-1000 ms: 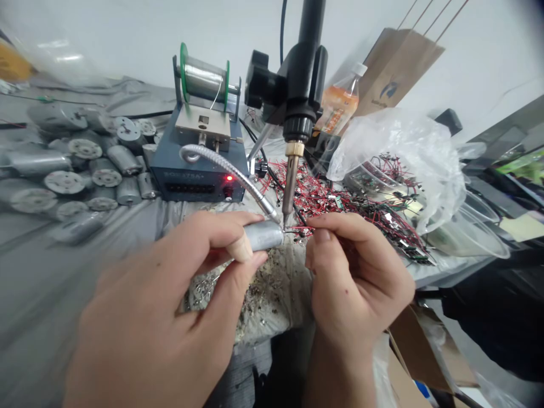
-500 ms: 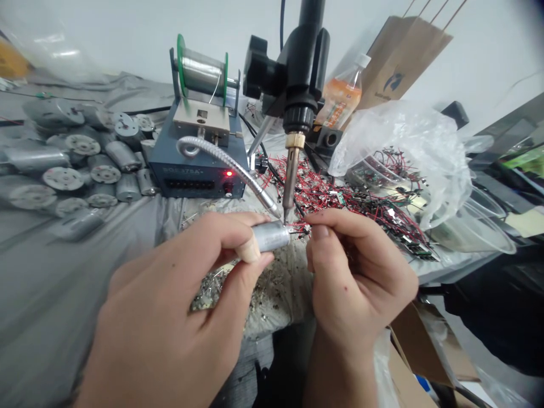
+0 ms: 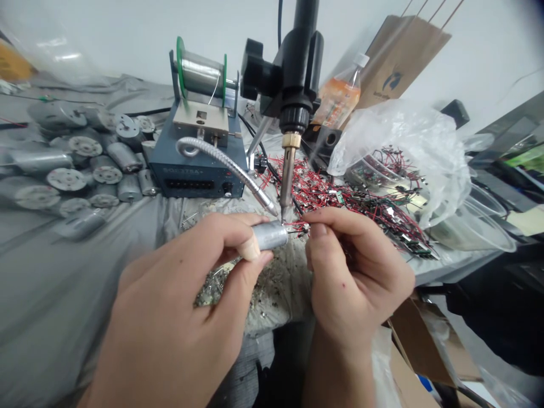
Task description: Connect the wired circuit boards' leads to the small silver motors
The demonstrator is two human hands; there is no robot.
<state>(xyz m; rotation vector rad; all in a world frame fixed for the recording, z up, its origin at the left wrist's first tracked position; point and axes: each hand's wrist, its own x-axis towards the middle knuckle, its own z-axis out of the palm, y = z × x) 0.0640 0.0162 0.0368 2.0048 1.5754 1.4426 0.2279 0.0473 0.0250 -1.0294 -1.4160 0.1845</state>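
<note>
Silver cylindrical DC motor [image 3: 268,236] is lying across our left hand [image 3: 178,300], and we are pinching its body between thumb and curled fingers, just above the grey sheet [image 3: 63,294]. Our right hand [image 3: 357,272] is pinching a thin wire lead [image 3: 297,228] at the motor's end. A black soldering iron [image 3: 288,175] with a brass collar is hanging from its stand, its tip pointing down just beside that end; we cannot tell whether it is touching. A flexible metal feed tube [image 3: 225,170] is curving from a blue solder station [image 3: 195,184] to that same spot. Bare silver motors [image 3: 80,158] are lying heaped on the left, while tangled red-wired circuit boards [image 3: 340,198] are spreading behind our right hand, beside a clear plastic bag [image 3: 403,153].
</note>
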